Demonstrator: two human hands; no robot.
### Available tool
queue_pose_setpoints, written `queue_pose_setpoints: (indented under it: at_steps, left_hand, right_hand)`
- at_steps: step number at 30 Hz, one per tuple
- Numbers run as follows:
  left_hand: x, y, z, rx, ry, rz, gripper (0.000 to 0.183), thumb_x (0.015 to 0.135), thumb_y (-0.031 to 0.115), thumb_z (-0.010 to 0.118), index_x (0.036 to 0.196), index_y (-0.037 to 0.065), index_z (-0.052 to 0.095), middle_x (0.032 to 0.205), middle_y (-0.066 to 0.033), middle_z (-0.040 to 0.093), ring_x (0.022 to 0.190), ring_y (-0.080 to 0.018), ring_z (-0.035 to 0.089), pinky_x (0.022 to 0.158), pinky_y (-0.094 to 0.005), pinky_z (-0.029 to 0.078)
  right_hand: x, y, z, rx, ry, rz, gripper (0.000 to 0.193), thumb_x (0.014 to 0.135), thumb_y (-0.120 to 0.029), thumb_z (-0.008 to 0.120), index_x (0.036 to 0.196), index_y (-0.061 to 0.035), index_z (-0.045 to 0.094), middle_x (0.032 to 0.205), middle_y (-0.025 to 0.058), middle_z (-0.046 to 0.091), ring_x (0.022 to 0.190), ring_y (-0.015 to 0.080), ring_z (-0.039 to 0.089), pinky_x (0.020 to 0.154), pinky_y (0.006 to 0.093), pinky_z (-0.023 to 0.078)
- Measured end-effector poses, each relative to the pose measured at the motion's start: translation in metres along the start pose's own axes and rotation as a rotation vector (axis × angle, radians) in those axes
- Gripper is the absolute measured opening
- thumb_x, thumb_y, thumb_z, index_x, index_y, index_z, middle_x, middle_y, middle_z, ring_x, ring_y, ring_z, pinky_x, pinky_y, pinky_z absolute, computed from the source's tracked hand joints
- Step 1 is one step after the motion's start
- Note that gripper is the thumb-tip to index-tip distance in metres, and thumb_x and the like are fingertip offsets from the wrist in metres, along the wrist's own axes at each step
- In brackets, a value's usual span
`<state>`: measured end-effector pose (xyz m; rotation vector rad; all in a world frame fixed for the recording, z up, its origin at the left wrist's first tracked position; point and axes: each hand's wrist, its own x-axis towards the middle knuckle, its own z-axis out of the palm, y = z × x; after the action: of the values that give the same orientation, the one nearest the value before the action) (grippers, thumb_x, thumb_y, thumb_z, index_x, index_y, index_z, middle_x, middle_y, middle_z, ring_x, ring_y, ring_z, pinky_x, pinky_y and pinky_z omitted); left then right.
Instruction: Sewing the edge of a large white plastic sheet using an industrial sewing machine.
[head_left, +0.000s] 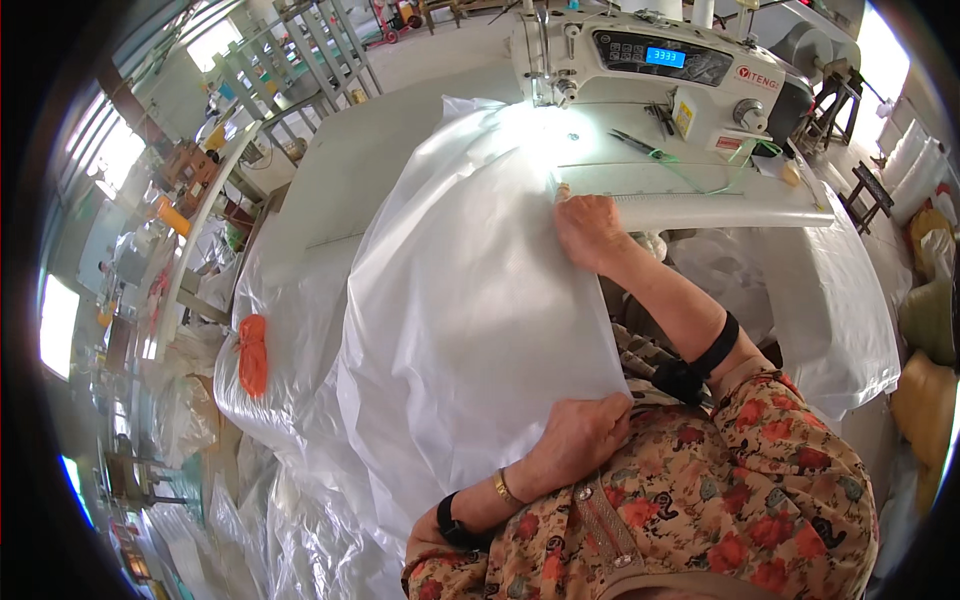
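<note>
Both hands were on one big sheet of white plastic film point(460, 300) that spilled from the sewing machine point(660, 70) down over the near edge of its table point(340, 170). From the head view, the right hand point(590, 232) lay palm down just in front of the machine's needle, fingers together and pressed flat on the sheet's right edge. The left hand point(580, 435) was well back from the machine, close to the person's floral sleeve point(740, 500), its fingers curled and pinched shut on the same edge.

That edge ran as the sheet's long line from the lit patch under the needle straight back toward the person, and both hands sat along it, the right one much nearer the machine. Away from the machine, on the sheet's far side, the film bulged loosely off the table and hung toward the floor beside an orange tie point(252, 355) on another heap of film. Beyond the right hand the machine's white bed ended in open table, with more film draped over it.
</note>
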<state>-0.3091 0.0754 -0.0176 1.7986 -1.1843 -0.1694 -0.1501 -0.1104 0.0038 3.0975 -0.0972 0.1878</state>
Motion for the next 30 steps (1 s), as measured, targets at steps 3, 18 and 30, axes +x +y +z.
queue_pose_setpoints:
  at_steps: [3,18,30]
  left_hand:
    - [0.002,-0.002,0.001,0.003,-0.021,0.007,0.007,0.081,0.005,0.062,0.081,0.003,0.055,0.065,-0.0162,0.059,0.062,-0.0376,0.059,0.054,-0.0415,0.047]
    - [0.03,-0.011,-0.029,0.158,-0.014,-0.068,0.008,0.083,0.004,0.059,0.082,0.002,0.051,0.064,-0.0139,0.057,0.059,-0.0349,0.059,0.052,-0.0416,0.046]
    - [0.07,-0.031,-0.039,0.46,0.146,-0.059,0.009,0.082,0.003,0.058,0.079,0.004,0.05,0.059,-0.0143,0.055,0.056,-0.0347,0.057,0.048,-0.0409,0.042]
  right_hand:
    - [0.001,-0.004,-0.006,-0.11,-0.044,-0.048,0.054,0.078,-0.008,0.058,0.126,0.0156,0.047,0.087,0.0164,0.069,0.079,0.0261,0.07,0.064,0.0348,0.054]
    - [0.06,0.007,-0.009,-0.165,-0.028,-0.121,0.008,0.074,-0.01,0.063,0.078,-0.0097,0.069,0.089,0.0078,0.07,0.082,0.0215,0.068,0.063,0.0335,0.051]
    - [0.111,0.02,-0.008,-0.103,-0.096,-0.045,0.011,0.069,-0.004,0.069,0.08,-0.0046,0.071,0.086,0.0123,0.071,0.085,0.0261,0.069,0.069,0.0351,0.055]
